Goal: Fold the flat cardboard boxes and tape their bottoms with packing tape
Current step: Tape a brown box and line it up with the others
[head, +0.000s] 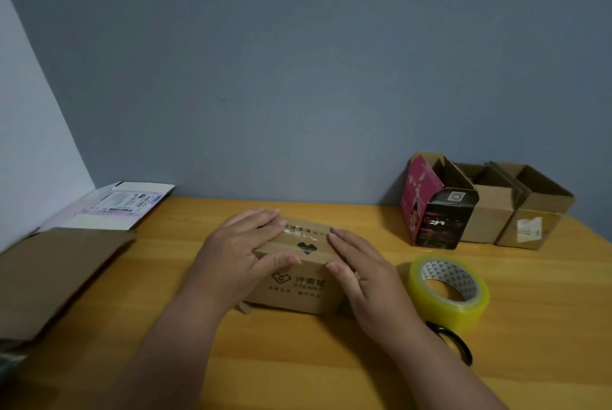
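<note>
At mid-table, we are pressing both hands flat on the box while smoothing its tape.

We are keeping the left hand [238, 254] spread over the left of the box [294, 274], fingers straight on top and thumb on the near edge, and the right hand [361, 277] flat against its right end; neither grip is closing round anything. The box is sitting on the table [298, 360], its taped flaps facing up, with the roll [448, 290] just to its right and the flat boxes [56, 274] waiting at far left. We are judging the risk as this: pressing unevenly could be bowing the flaps inward, wrinkling the tape [303, 234] or lifting its ends, and a sideways push could be sliding the box into the roll.
</note>
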